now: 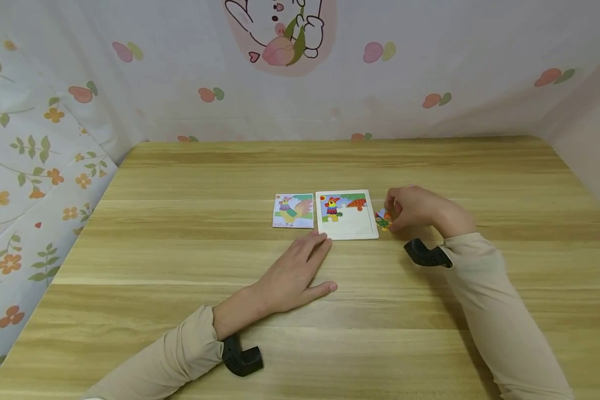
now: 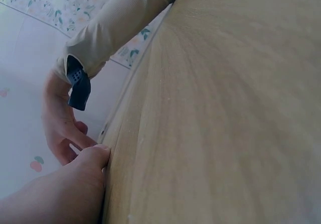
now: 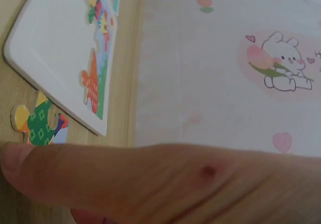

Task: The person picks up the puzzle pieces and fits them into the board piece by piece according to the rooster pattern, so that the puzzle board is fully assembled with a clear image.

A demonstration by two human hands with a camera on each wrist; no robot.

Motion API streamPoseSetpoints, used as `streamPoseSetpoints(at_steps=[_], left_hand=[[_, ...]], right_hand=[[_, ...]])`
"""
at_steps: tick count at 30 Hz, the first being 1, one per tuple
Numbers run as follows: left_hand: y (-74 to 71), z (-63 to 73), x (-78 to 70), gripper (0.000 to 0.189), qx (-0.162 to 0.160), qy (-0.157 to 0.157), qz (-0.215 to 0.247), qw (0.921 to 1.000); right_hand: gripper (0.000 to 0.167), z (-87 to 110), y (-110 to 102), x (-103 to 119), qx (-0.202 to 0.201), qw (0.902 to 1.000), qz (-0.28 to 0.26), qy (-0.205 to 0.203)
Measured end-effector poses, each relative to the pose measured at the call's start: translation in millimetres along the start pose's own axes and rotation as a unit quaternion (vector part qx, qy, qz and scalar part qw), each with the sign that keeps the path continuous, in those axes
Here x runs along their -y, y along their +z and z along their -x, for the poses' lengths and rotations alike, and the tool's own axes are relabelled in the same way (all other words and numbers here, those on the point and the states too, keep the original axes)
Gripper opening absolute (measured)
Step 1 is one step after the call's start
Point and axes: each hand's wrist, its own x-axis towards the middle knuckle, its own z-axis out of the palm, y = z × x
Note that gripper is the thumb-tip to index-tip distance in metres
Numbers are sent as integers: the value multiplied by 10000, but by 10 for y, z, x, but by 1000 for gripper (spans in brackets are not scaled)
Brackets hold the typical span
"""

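Note:
A square white-framed jigsaw board (image 1: 347,235) lies mid-table with pieces of a bright rooster picture along its top and left; bare backing shows elsewhere. My left hand (image 1: 292,275) lies on the table with fingers extended, fingertips right at the board's lower left corner, thumb spread. To the right of the board, my right hand (image 1: 417,208) bends over a green and yellow puzzle piece (image 1: 382,220), pinching it at its edge with thumb and fingers. The right wrist view shows this puzzle piece (image 3: 40,123) beside the frame, partly hidden by the thumb (image 3: 45,171).
A square picture card (image 1: 293,211) with a paler rooster lies directly left of the board. A patterned cloth (image 1: 290,111) hangs behind the wooden table (image 1: 180,183). Black wrist devices (image 1: 242,358) sit at both cuffs.

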Motion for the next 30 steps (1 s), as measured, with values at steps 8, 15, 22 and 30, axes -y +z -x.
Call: streamPoseSetpoints(at_steps=[8,15,22,30], left_hand=[[2,5,-4,73,-28,-11,18,10000],[3,8,-8,72,-5,-44,51,10000],[-7,-1,-18,72,57,-47,62,10000],[-7,0,-8,73,21,-26,50,10000]], right_hand=[[26,-33,29,-39,88,9997,-220,-58],[25,-41,23,-42,105,9999,-95,-31],[29,49,-68,-13,-233,9994,36,272],[25,-5,-30,129,-479,9986,31,-211]])
